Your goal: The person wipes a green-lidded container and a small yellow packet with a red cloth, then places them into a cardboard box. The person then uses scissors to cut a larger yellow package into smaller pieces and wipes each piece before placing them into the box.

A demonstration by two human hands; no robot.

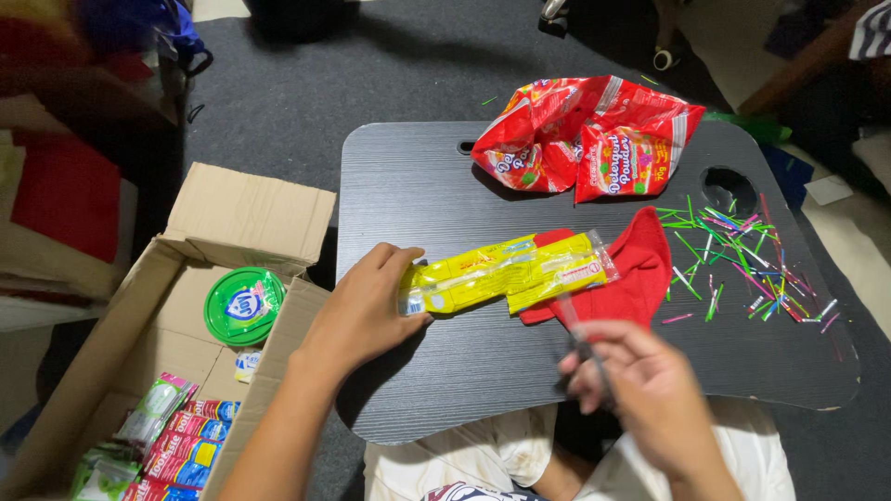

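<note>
Left hand lies palm-down on the black worktop, fingers curled onto the end of a yellow packet, pinning it. The packet lies lengthwise mid-worktop, partly over a red cloth. Right hand, blurred, is closed around a thin dark tool. Crumpled red bag behind; coloured sticks scattered right. Cardboard box at left.
</note>
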